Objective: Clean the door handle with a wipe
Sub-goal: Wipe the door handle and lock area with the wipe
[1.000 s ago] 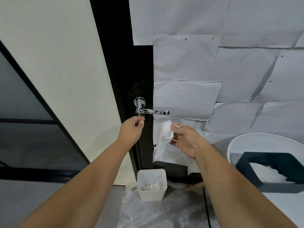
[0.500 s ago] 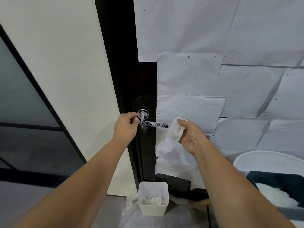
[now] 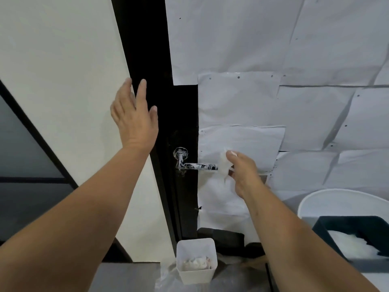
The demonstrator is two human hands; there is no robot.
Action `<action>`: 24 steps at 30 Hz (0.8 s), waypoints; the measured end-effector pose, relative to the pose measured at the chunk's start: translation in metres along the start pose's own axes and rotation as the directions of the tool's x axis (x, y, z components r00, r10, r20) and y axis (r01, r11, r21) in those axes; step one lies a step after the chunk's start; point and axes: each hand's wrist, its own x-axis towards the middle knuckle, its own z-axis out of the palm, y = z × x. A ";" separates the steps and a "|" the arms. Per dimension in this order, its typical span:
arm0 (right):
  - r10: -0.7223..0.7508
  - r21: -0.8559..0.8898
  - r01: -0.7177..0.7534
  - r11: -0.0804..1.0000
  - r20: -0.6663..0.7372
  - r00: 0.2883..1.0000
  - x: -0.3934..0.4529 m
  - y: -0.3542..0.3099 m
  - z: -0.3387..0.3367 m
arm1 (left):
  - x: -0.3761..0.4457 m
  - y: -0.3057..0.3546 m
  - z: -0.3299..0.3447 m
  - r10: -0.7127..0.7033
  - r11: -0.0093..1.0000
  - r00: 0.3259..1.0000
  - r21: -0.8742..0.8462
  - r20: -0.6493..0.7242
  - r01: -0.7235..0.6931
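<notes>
A metal lever door handle [image 3: 196,166], smeared with black and white marks, sticks out to the right from its round rose on the black door edge [image 3: 181,114]. My right hand [image 3: 242,172] pinches a white wipe [image 3: 223,166] against the free end of the lever. My left hand [image 3: 134,116] is raised with fingers spread, flat on the door's black edge above and left of the handle, holding nothing.
White paper sheets [image 3: 273,60] cover the door face. On the floor below stands a small white bin [image 3: 196,264] with used wipes. At the right a white round tub [image 3: 336,203] holds a dark blue box [image 3: 349,226] with white wipes.
My left hand has let go of the handle's base and risen to the door edge, opening flat. My right hand has brought the wipe up onto the lever's end.
</notes>
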 end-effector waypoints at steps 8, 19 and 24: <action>-0.112 -0.327 0.097 0.940 -0.028 0.993 -0.003 0.039 0.026 | 0.028 -0.020 0.015 0.093 0.995 0.995 0.035 0.026 -0.094; -0.007 -0.231 -0.052 0.972 -0.248 0.969 0.011 0.039 0.034 | 0.030 -0.025 0.039 0.142 0.990 0.981 0.000 -0.131 -0.143; -0.199 -0.550 0.018 0.835 -0.272 0.942 0.013 0.019 0.028 | 0.031 -0.024 0.038 0.151 0.988 0.977 -0.001 -0.148 -0.152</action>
